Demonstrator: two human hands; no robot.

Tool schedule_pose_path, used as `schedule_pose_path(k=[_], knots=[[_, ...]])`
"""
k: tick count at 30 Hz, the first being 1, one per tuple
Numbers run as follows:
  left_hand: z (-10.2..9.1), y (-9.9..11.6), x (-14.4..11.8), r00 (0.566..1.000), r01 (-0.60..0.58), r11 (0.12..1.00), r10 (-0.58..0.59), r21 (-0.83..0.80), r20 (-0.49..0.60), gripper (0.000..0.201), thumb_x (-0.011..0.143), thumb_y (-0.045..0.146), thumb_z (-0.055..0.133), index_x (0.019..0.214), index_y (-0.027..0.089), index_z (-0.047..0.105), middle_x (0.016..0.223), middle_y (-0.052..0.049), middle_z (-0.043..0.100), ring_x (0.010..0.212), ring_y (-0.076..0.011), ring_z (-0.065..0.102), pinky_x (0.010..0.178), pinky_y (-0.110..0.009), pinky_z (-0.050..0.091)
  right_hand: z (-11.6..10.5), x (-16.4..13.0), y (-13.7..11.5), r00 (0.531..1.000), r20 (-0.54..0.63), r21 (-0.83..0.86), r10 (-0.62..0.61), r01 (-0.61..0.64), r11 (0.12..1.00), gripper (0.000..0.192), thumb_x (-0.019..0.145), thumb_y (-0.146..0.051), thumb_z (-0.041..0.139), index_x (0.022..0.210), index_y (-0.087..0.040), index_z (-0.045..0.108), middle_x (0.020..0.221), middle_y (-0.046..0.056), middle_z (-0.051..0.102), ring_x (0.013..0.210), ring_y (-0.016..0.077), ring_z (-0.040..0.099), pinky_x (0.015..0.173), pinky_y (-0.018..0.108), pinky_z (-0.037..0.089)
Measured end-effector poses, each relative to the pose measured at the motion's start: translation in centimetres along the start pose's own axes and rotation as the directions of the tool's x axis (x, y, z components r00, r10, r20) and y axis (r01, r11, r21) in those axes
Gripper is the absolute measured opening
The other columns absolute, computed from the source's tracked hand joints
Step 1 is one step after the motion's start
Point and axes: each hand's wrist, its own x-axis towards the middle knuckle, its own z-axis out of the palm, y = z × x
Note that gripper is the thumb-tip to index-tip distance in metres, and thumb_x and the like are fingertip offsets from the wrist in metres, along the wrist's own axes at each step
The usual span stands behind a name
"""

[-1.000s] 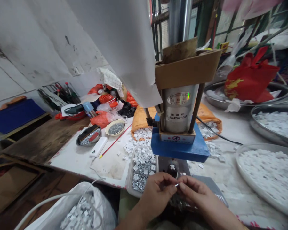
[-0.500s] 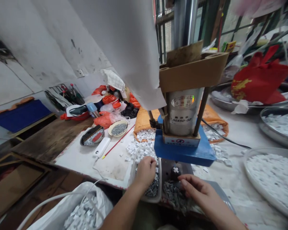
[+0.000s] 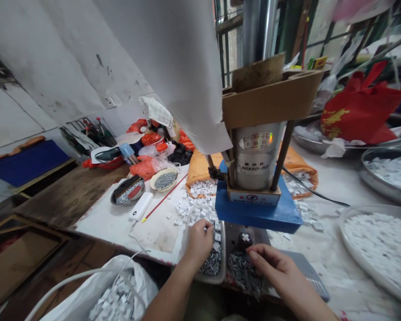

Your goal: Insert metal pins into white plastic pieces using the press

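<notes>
My left hand [image 3: 198, 243] reaches into a clear plastic tray [image 3: 220, 276] of white clips and metal pins, its fingers curled over the parts; whether it grips one I cannot tell. My right hand [image 3: 276, 267] rests on a pile of metal pins [image 3: 239, 269] in front of the small press [image 3: 257, 165], fingers bent, fingertips near the dark die [image 3: 244, 240] that carries a white cross-shaped clip [image 3: 245, 236]. The press has a blue plate [image 3: 259, 211] and a cardboard cover on top.
Loose white clips [image 3: 197, 207] lie beside an orange sack [image 3: 195, 167]. Round metal pans of white clips [image 3: 381, 240] stand at the right, with a red bag [image 3: 361, 109] behind. A white power bank [image 3: 141, 206], small bowls of pins [image 3: 163, 179] and a white sack [image 3: 116, 298] are at the left.
A second ago both hands were together near my body, pinching a small pin. Since then my left hand went into the tray and my right hand dropped onto the pin pile by the die.
</notes>
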Motion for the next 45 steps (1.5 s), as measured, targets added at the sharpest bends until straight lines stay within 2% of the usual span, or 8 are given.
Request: schedule_pose_path(k=[8,16,22,28,31,36,40,45], knots=[[1.7,0.8,1.3,1.0,0.016,1.0,-0.016,-0.008,0.01,0.014,0.078,0.014,0.051,0.067,0.016,0.059,0.071,-0.007,0.061,0.071,-0.0206,0.057,0.066,-0.028,0.037,-0.7,-0.5,0.3,0.998,-0.03,-0.056,-0.049,0.047,0.997,0.035,0.074,-0.054,0.056,0.074,-0.022,0.068,0.07,0.002,0.066,0.068,0.0195,0.058,0.06,0.024,0.046],[-2.1,3.0,-2.5,0.996,0.035,0.978,-0.018,-0.207,0.084,0.014,0.083,0.02,0.047,0.073,0.017,0.056,0.062,0.002,0.056,0.059,-0.0133,0.052,0.055,-0.021,0.039,0.6,-0.4,-0.5,0.998,-0.069,0.075,-0.013,0.018,0.997,0.035,0.068,-0.051,0.064,0.081,-0.02,0.072,0.067,0.002,0.069,0.06,0.0182,0.059,0.055,0.025,0.048],[-2.8,6.5,-5.3,0.972,-0.106,0.862,0.194,-0.496,0.13,0.009,0.076,0.009,0.053,0.071,0.017,0.056,0.081,-0.003,0.059,0.077,-0.0152,0.054,0.071,-0.024,0.041,1.4,-0.4,-1.7,1.0,-0.012,0.228,-0.019,0.022,0.973,0.039,0.062,-0.052,0.07,0.083,-0.02,0.075,0.084,0.008,0.075,0.081,0.0258,0.066,0.073,0.033,0.053],[-1.9,7.3,-4.9,0.927,0.137,0.711,0.153,-0.69,0.342,0.015,0.071,0.01,0.059,0.079,0.019,0.051,0.067,0.004,0.048,0.061,-0.0098,0.046,0.057,-0.019,0.038,0.1,-1.5,-1.3,0.991,0.063,0.324,0.122,-0.136,0.936,0.038,0.063,-0.05,0.072,0.09,-0.025,0.076,0.07,0.002,0.073,0.062,0.0185,0.063,0.054,0.025,0.049],[-1.4,7.5,-4.9,0.922,0.18,0.642,0.155,-0.746,0.355,0.015,0.073,0.012,0.059,0.082,0.019,0.05,0.069,0.004,0.05,0.064,-0.0101,0.048,0.059,-0.019,0.039,0.1,-1.6,-0.5,0.98,0.093,0.378,0.174,-0.197,0.905,0.042,0.064,-0.051,0.072,0.096,-0.023,0.074,0.06,0.0,0.069,0.05,0.0126,0.055,0.045,0.021,0.04],[-1.4,7.5,-5.7,0.966,-0.05,0.81,0.187,-0.584,0.176,0.015,0.076,0.01,0.057,0.088,0.019,0.056,0.084,-0.001,0.059,0.077,-0.0146,0.054,0.073,-0.025,0.044,0.3,-1.4,-0.2,0.98,0.108,0.374,0.164,-0.193,0.907,0.04,0.062,-0.051,0.072,0.091,-0.023,0.075,0.064,0.001,0.07,0.054,0.015,0.057,0.049,0.024,0.043],[-1.9,7.2,-6.1,0.926,-0.297,0.85,0.367,-0.435,0.085,0.031,0.076,0.005,0.054,0.102,0.022,0.058,0.1,-0.005,0.059,0.095,-0.0187,0.054,0.088,-0.03,0.042,0.5,-1.3,-0.6,0.974,0.157,0.476,0.164,-0.22,0.851,0.037,0.064,-0.049,0.072,0.09,-0.022,0.073,0.065,0.001,0.068,0.056,0.0138,0.058,0.047,0.021,0.039],[-1.7,7.4,-6.0,0.905,-0.383,0.873,0.42,-0.302,0.066,0.04,0.071,0.0,0.052,0.104,0.022,0.061,0.101,-0.007,0.06,0.095,-0.021,0.054,0.087,-0.034,0.044,0.8,-1.0,-0.8,0.989,0.09,0.398,0.116,-0.143,0.906,0.035,0.061,-0.046,0.074,0.081,-0.018,0.071,0.06,-0.002,0.063,0.042,0.0068,0.043,0.04,0.019,0.029]])
